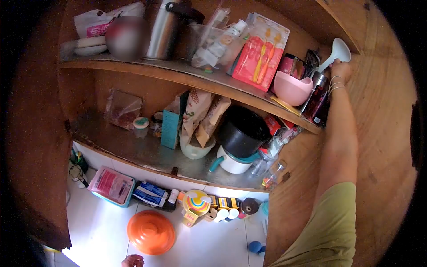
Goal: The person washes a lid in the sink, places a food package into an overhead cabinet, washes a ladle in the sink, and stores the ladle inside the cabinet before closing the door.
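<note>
My right hand (340, 70) reaches up to the right end of the upper shelf, its fingers closed round the handle of a pale ladle (341, 48). Beside it stand a dark patterned bottle (316, 95) and a pink bowl (293, 88). At the bottom edge, my left hand (132, 261) shows only in part, with its fingers curled; what it holds, if anything, is hidden. Just above that hand, an orange lid (151, 232) lies on the white tiled counter.
The upper shelf (178, 73) holds a metal flask (161, 31) and a toothbrush pack (262, 51). A black pot (243, 129) and paper bags (202, 115) are on the lower shelf. Boxes and a rainbow-patterned item (196, 202) line the counter's back.
</note>
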Motion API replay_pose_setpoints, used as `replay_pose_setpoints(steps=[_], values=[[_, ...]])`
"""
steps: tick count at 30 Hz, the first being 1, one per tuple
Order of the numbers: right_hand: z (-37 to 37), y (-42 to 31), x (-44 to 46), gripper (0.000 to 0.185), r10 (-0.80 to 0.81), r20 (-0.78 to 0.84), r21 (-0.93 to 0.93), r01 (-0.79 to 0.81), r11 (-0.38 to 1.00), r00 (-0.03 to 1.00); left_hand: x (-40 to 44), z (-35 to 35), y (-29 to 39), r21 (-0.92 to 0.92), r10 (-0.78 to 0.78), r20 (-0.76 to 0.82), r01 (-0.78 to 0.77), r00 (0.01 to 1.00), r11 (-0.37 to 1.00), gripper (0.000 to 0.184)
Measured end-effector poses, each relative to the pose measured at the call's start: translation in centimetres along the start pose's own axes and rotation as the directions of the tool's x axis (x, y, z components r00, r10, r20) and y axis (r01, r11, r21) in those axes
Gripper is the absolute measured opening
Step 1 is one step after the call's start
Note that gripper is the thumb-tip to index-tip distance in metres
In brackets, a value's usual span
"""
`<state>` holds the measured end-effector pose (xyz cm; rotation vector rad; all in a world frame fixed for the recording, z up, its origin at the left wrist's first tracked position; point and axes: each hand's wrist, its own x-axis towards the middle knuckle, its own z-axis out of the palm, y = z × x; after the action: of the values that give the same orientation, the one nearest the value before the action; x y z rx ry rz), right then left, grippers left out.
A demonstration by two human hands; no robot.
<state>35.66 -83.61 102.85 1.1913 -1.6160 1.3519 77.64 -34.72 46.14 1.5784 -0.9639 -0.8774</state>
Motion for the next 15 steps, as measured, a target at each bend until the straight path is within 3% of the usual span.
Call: replay_pose_setpoints(steps=[1, 3, 4, 7, 8, 9, 10, 12, 15], values=[[0.5, 0.3, 0.0, 0.032, -0.055, 0.069, -0.079, 0.061, 0.995, 0.996, 0.0, 0.0, -0.3, -0.002, 0.002, 0.001, -0.002, 1.0, 1.0, 0.018], [1.8, 0.2, -0.2, 0.035, -0.052, 0.045, -0.007, 0.052, 0.999, 0.998, 0.0, 0.1, -0.7, -0.05, 0.004, 0.0, -0.004, 1.0, 0.999, 0.018], [2.1, 0.2, -0.1, 0.038, -0.125, 0.079, -0.042, 0.128, 0.991, 0.989, -0.1, 0.0, -0.5, -0.051, 0.004, -0.006, -0.004, 1.0, 0.999, 0.018], [4.6, 1.6, 1.3, 0.042, -0.191, 0.055, 0.09, 0.186, 0.978, 0.98, 0.0, -0.1, 0.4, 0.011, -0.023, 0.016, 0.023, 1.0, 1.0, 0.019], [5.2, 1.6, 1.6, 0.041, -0.03, 0.029, 0.391, 0.016, 0.92, 0.999, 0.0, -0.1, 0.3, 0.016, -0.024, 0.011, 0.024, 1.0, 1.0, 0.018], [5.3, 1.3, 1.4, 0.041, 0.131, 0.055, 0.655, -0.135, 0.743, 0.99, 0.0, -0.1, 0.2, 0.02, -0.024, 0.004, 0.024, 1.0, 1.0, 0.018], [5.1, 1.1, 1.3, 0.041, 0.131, 0.053, 0.655, -0.134, 0.743, 0.99, -0.1, -0.1, 0.1, 0.02, -0.023, 0.004, 0.023, 1.0, 1.0, 0.018], [4.5, 1.1, 0.9, 0.038, 0.13, 0.024, 0.821, -0.094, 0.563, 0.991, -0.1, -0.1, 0.0, 0.052, 0.03, -0.017, -0.029, 0.999, 0.998, 0.016], [-1.2, -2.4, -3.2, 0.032, 0.174, -0.029, 0.837, -0.071, 0.542, 0.984, 0.0, -0.3, 0.6, 0.052, 0.033, -0.028, -0.032, 0.999, 0.998, 0.014]])
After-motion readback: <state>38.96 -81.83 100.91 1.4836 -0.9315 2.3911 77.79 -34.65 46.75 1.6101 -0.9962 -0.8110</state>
